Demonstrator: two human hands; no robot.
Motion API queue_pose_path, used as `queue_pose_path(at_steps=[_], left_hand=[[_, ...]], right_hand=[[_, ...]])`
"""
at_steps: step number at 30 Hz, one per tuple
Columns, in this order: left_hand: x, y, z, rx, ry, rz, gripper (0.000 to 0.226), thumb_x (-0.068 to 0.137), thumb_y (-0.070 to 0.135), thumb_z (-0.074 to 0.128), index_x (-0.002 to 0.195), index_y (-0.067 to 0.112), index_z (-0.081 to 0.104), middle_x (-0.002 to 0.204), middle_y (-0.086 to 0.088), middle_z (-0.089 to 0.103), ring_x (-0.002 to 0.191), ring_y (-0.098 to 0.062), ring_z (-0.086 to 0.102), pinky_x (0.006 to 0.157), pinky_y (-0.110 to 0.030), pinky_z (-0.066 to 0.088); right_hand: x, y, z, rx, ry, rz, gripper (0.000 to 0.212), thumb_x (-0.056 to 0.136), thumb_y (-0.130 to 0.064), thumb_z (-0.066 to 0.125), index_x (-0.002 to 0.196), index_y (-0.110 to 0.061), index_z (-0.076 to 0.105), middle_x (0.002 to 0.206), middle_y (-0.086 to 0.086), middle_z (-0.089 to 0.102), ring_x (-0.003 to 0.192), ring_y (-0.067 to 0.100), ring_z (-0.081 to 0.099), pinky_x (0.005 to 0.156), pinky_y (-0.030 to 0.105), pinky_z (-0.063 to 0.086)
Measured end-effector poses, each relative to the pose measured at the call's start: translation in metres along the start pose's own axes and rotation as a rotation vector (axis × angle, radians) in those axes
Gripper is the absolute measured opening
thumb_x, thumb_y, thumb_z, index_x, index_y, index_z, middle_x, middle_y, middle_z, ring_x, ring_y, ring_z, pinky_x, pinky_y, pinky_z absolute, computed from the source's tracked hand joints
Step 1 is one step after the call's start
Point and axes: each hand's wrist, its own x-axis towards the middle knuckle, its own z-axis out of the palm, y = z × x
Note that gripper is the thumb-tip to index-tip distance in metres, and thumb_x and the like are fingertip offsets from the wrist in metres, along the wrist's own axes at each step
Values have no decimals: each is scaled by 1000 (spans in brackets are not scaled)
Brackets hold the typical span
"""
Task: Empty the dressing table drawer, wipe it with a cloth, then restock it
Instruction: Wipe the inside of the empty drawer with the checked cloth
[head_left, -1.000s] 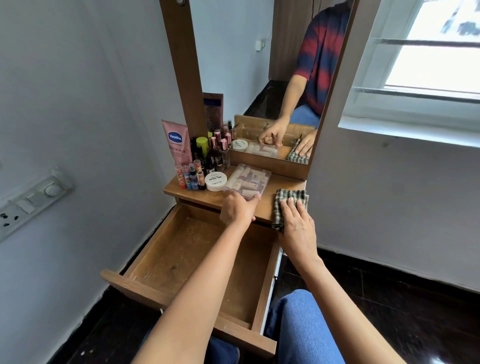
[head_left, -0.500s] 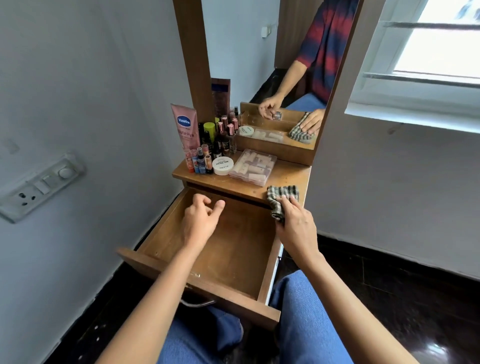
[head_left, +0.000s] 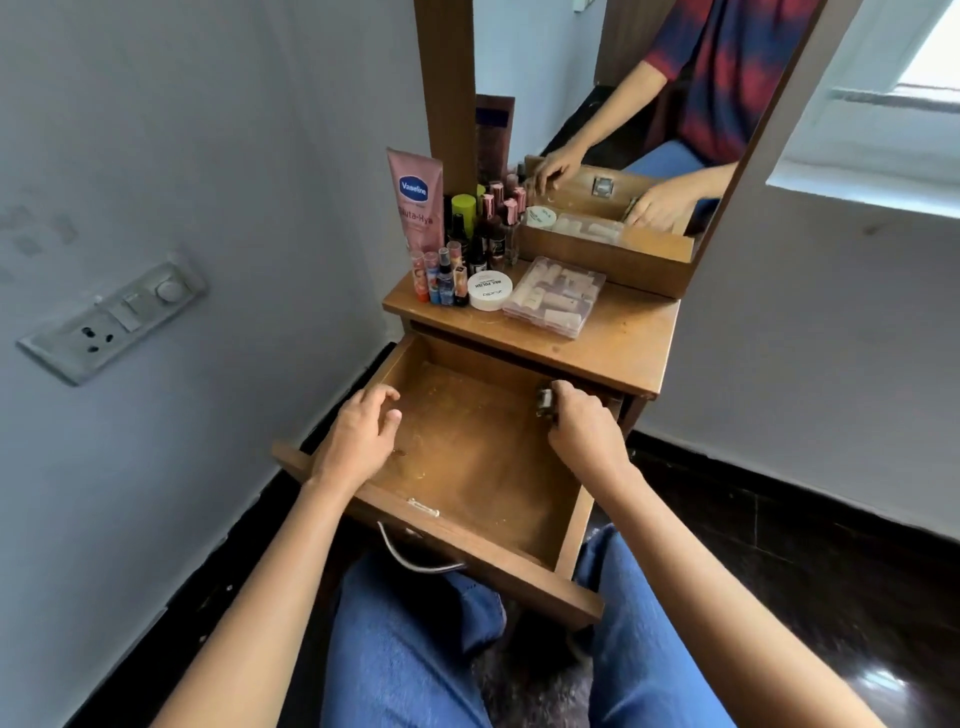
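Note:
The wooden drawer (head_left: 467, 535) of the dressing table is pulled out, and nothing lies on its dusty bottom. My left hand (head_left: 361, 436) hovers over the drawer's left side, fingers loosely curled, holding nothing. Inside the drawer at its back right corner, my right hand (head_left: 584, 434) grips the checked cloth (head_left: 544, 404), of which only a bunched edge shows. On the tabletop (head_left: 623, 343) stand a pink Vaseline tube (head_left: 417, 200), several small bottles (head_left: 470, 244), a white round jar (head_left: 489, 291) and a clear plastic box (head_left: 556, 296).
A mirror (head_left: 623, 104) rises behind the tabletop. The wall to the left carries a switch and socket plate (head_left: 111, 325). My knees in blue jeans (head_left: 410, 649) sit under the drawer's front, by its metal handle (head_left: 410, 558). Dark floor lies on the right.
My right hand took the cloth off the tabletop and carried it down into the drawer's back right corner. My left hand drew back from the clear box to the drawer's left side.

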Motion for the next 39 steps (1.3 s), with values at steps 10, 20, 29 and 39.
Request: queue_pose_path(at_steps=[10,20,29,39], left_hand=[[15,-18,-16,-44,75,-7,20,96,5,49,109,10,64,109,-2,65,91,-8,55,81,-19,41],[6,-21,-7,25,202,17,12,91,11,57,101,10,65,96,-3,67,78,-10,56,68,-18,41],[8,-20,-3,53,217,35,11,88,12,62,97,6,66,92,-6,68,80,-14,59,70,-20,41],[4,-26,0,22,188,44,7,88,20,60,92,16,64,85,3,65,70,-11,61,61,-28,55]], right_hand=[[-2,-14,61,-124,-588,232,109,89,-58,52,147,3,-17,152,30,-22,143,45,-13,116,53,2],[14,-10,73,-78,-440,386,75,100,-26,36,147,3,-14,155,26,-19,146,39,-7,118,43,8],[5,-40,89,-34,-478,240,75,100,-32,28,145,1,-22,151,22,-32,141,36,-28,113,46,-17],[4,-18,74,121,-383,475,91,94,-27,49,147,2,-18,154,23,-24,145,38,-16,118,45,3]])
